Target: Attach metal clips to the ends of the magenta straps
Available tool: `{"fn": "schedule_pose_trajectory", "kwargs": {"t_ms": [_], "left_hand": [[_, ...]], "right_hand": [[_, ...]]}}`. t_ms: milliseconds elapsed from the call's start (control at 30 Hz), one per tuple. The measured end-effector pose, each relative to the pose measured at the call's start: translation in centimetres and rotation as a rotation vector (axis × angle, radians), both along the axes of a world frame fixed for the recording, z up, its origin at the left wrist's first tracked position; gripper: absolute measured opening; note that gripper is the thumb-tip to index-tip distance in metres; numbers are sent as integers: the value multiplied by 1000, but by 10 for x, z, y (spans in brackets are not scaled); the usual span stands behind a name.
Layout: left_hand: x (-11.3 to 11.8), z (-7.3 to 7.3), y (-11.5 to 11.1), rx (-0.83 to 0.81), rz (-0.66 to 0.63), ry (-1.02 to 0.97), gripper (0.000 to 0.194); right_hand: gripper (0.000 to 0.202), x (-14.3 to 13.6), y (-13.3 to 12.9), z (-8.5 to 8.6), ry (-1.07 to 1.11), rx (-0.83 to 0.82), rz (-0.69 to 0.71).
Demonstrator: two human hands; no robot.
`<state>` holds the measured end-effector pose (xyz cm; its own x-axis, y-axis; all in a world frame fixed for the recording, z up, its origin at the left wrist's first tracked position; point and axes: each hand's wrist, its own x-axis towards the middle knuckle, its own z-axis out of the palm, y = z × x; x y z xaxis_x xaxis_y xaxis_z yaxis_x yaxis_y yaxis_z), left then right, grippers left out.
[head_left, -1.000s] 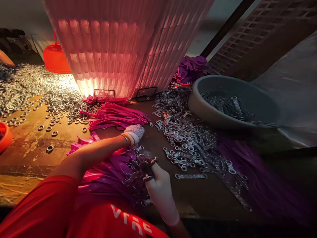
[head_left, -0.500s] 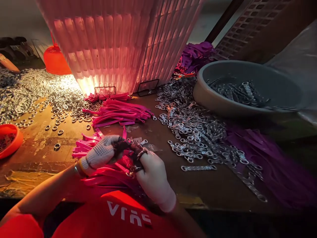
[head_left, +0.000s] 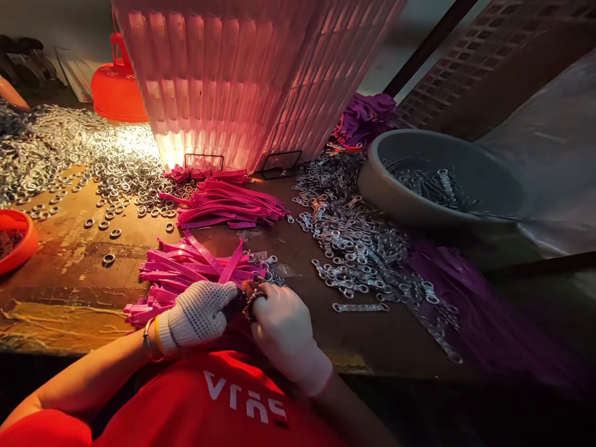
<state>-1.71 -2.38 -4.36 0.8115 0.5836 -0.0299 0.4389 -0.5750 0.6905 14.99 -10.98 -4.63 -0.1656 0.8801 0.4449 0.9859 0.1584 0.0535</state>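
Observation:
My left hand [head_left: 198,313], in a white knit glove with dark dots, is closed with its thumb pressed toward the right. Close against it, my right hand [head_left: 285,329], in a plain white glove, has its fingers curled. Dark brown material [head_left: 250,292] with a small ring-like shape shows at the right fingertips; whether it is glove or a held piece I cannot tell. What lies between the fingers is hidden. Just beyond both hands spreads a pile of pink straps [head_left: 186,264], with a few metal links [head_left: 270,259] at its right end.
Loose metal rings [head_left: 123,167] cover the table's left under a red lamp [head_left: 118,93]. A second strap bundle [head_left: 233,205] lies before a ribbed translucent panel [head_left: 223,93]. Linked metal pieces [head_left: 358,248] are heaped right, beside a grey basin [head_left: 493,177] and purple straps [head_left: 470,298]. A red bowl [head_left: 28,245] stands left.
Both hands have come down slightly and closer together, and the left has turned to show its dotted back. More of the pink pile is uncovered. The camera view has shifted slightly.

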Motion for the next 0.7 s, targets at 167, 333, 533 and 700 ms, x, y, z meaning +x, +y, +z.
{"fn": "schedule_pose_trajectory", "kwargs": {"t_ms": [167,333,533,700], "left_hand": [[-9,-18,0,-322,27,-202,33],[-11,-24,2,-348,21,-253,27],[-12,-13,2,-338,137,-354,23],[-18,-18,-7,-232,111,-322,19]], "right_hand": [[13,-15,3,-10,59,-53,-64],[14,-15,7,-3,127,-172,-84],[36,-6,11,27,202,-564,-32],[26,-6,11,28,204,-687,-54]]}}
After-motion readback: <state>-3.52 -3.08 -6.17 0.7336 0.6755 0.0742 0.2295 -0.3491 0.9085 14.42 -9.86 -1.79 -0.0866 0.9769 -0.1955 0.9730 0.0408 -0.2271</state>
